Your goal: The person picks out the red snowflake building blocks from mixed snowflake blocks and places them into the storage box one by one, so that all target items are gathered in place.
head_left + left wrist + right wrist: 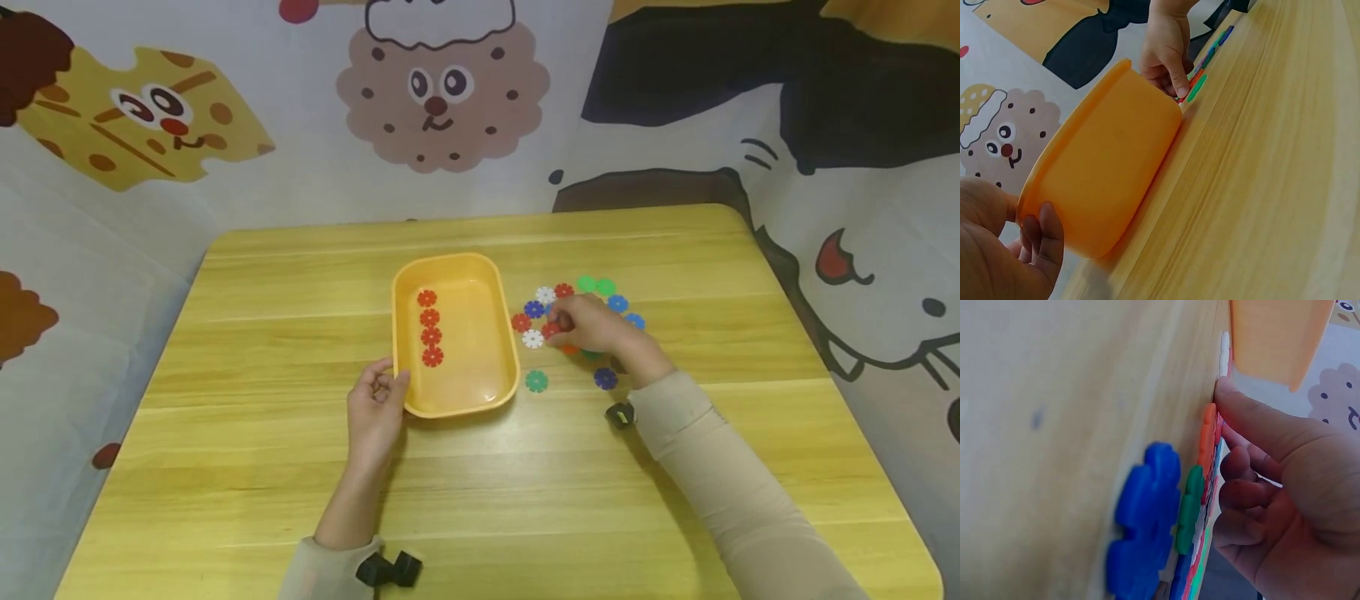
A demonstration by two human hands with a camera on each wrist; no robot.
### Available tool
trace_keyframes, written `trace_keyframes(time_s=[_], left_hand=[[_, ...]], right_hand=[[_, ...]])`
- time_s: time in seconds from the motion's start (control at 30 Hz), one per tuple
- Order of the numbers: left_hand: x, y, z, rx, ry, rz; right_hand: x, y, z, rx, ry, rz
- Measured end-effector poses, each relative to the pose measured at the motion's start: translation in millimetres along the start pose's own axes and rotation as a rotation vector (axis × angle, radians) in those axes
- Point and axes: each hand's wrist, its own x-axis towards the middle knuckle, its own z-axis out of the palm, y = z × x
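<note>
A yellow-orange plastic tray (491, 400) holds a column of several red snowflake discs (430, 317) along its left side. My left hand (375, 408) grips the tray's near left corner, the thumb over the rim and the fingers curled against the outer wall, also plain in the left wrist view. To the right of the tray, my right hand (588, 323) reaches into loose discs, its thumb and index finger pinching a red snowflake disc (551, 331). That disc is partly covered by the fingertips, and the hand hides some of the pile.
Loose discs lie around the right hand: white (532, 338), blue (617, 302) and light green (587, 284). A green disc (536, 381) and a dark blue disc (605, 378) lie nearer. All rest on the wooden table (262, 333), backed by a cartoon-printed cloth (300, 192).
</note>
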Motion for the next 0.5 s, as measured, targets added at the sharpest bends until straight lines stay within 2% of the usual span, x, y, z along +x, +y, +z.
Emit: trace_keyframes(time_s=[0.23, 0.5], left_hand=[[0.8, -3.2, 0.0, 0.009, 0.004, 0.016], [1.5, -4.8, 0.6, -0.001, 0.004, 0.021]], right_hand=[[-0.4, -3.1, -0.8, -0.025, 0.007, 0.006], [-3.2, -4.7, -1.6, 0.009, -0.018, 0.010]])
